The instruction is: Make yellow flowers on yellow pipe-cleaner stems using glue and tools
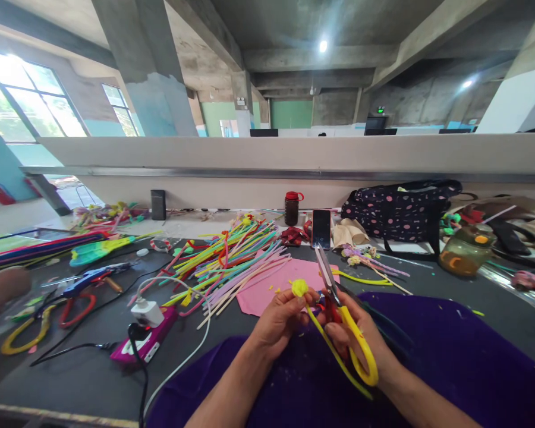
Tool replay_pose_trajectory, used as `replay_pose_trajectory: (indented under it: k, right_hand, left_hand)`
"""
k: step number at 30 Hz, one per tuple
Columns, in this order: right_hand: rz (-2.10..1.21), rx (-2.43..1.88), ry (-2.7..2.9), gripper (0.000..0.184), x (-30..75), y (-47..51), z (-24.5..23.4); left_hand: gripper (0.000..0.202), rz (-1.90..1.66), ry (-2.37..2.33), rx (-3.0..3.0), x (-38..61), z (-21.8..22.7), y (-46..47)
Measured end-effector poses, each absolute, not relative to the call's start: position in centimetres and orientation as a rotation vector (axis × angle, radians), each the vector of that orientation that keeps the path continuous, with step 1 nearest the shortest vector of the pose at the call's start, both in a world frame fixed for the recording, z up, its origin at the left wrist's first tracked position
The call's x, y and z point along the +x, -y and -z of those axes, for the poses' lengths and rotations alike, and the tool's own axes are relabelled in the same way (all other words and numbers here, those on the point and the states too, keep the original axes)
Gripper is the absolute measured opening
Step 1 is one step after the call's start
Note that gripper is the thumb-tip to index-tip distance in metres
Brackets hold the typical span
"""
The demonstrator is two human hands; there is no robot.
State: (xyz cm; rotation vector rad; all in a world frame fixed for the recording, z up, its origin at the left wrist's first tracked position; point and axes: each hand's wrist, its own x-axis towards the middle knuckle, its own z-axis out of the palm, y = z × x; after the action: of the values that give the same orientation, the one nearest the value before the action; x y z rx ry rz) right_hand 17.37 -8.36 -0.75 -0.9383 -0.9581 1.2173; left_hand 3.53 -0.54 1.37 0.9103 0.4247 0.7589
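My left hand [280,318] is closed on a yellow pipe cleaner [330,348] whose top is coiled into a small fuzzy ball [299,288]. Its long tail runs down to the right over the purple cloth [450,356] on my lap. My right hand [361,333] grips yellow-handled scissors [339,303], blades pointing up and away beside the ball. A pink sheet [271,285] lies on the dark table just beyond my hands.
A heap of coloured pipe cleaners [232,255] lies left of centre. A glue gun [93,276], a purple power strip [147,339], a phone [321,229], a jar [291,208], a spotted bag [396,214] and a glass bottle [466,249] stand around. Another person's hand [0,291] shows at left.
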Motion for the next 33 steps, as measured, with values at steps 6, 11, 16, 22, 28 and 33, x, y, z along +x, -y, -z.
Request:
replay_pose_trajectory:
  k: [6, 11, 16, 22, 28, 33]
  right_hand:
    - [-1.258, -0.885, 0.930, 0.044, 17.0, 8.5, 0.6]
    - [-1.258, -0.855, 0.887, 0.046, 17.0, 8.6, 0.6]
    - [-1.236, -0.871, 0.867, 0.049, 16.8, 8.4, 0.9]
    - [-1.063, -0.900, 0.918, 0.057, 17.3, 7.7, 2.4]
    - [-0.969, -0.902, 1.019, 0.049, 17.0, 8.1, 2.0]
    - [-0.904, -0.973, 1.109, 0.047, 17.2, 8.5, 1.4]
  left_hand:
    - [0.020, -0.731, -0.414, 0.977, 4.5, -0.4, 1.0]
    - [0.020, -0.665, -0.372, 1.007, 4.5, -0.2, 1.1]
    - [0.022, -0.618, -0.414, 0.985, 4.6, -0.1, 1.2]
    - [0.019, -0.684, -0.432, 0.849, 5.2, 0.0, 1.4]
    - [0.017, -0.659, -0.444, 0.808, 5.4, 0.1, 1.5]
    - [0.017, -0.720, -0.464, 0.840, 5.0, -0.3, 1.1]
